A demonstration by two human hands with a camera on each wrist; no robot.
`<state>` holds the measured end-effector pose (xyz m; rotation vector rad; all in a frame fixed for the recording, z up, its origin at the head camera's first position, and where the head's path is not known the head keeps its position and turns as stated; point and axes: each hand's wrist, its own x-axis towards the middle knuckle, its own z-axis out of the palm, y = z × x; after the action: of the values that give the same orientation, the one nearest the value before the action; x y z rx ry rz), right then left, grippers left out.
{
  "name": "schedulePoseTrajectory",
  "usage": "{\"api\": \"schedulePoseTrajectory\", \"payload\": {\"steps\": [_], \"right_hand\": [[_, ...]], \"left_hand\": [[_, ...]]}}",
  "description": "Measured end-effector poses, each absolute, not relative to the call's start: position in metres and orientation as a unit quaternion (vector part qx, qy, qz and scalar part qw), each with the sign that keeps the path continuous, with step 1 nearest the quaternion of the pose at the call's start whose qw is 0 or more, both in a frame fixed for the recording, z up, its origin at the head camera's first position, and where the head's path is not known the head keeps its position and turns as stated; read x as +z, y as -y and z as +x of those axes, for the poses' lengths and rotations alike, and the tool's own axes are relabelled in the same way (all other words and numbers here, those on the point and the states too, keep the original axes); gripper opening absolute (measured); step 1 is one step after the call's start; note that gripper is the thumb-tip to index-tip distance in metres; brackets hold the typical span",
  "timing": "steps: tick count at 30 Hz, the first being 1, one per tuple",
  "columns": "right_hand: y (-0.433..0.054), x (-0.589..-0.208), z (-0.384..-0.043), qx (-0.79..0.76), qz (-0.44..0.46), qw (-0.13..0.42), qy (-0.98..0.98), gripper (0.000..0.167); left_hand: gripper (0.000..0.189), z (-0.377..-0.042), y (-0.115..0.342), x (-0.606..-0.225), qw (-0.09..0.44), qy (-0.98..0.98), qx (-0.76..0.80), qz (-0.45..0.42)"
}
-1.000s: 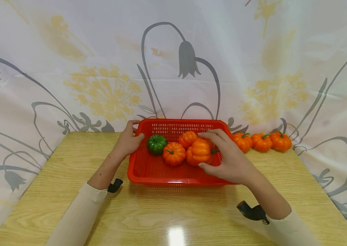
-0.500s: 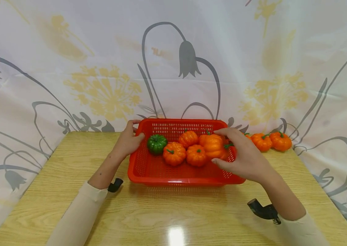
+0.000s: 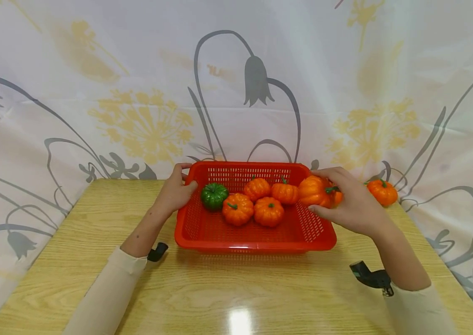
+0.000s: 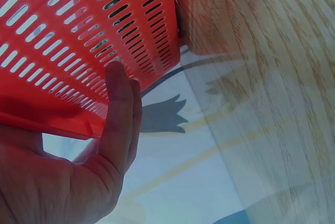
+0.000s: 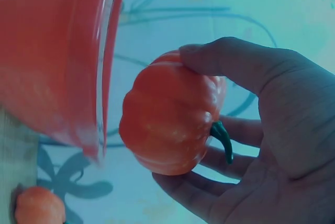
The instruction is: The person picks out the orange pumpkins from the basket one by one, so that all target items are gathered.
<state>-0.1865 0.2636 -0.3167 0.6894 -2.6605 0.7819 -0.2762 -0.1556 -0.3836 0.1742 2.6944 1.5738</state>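
My right hand (image 3: 355, 204) holds a small orange pumpkin (image 3: 315, 191) with a green stem, between thumb and fingers. In the right wrist view this pumpkin (image 5: 170, 116) hangs beside the basket rim, apart from it. My left hand (image 3: 174, 191) grips the left rim of a red plastic basket (image 3: 257, 246); in the left wrist view its fingers (image 4: 119, 114) lie along the slotted outer wall. Inside the basket sit a dark green pumpkin (image 3: 214, 196) and several orange pumpkins (image 3: 238, 210).
At the back right of the wooden table (image 3: 228, 288) another orange pumpkin (image 3: 382, 192) stands; the ones beside it are mostly hidden by my right hand and the held pumpkin. A patterned cloth (image 3: 236, 93) hangs along the table's back edge.
My right hand has moved rightward with the orange pumpkin, from over the basket's inside to its right rim, uncovering the orange pumpkins beneath. The left hand and basket have stayed put.
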Motion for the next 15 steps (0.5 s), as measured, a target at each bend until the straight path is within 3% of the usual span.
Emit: {"api": "schedulePoseTrajectory", "payload": {"steps": [15], "right_hand": [[-0.301, -0.323, -0.204, 0.246, 0.171, 0.079, 0.951, 0.068]], "left_hand": [[0.060, -0.275, 0.156, -0.384, 0.008, -0.860, 0.507, 0.055]]}}
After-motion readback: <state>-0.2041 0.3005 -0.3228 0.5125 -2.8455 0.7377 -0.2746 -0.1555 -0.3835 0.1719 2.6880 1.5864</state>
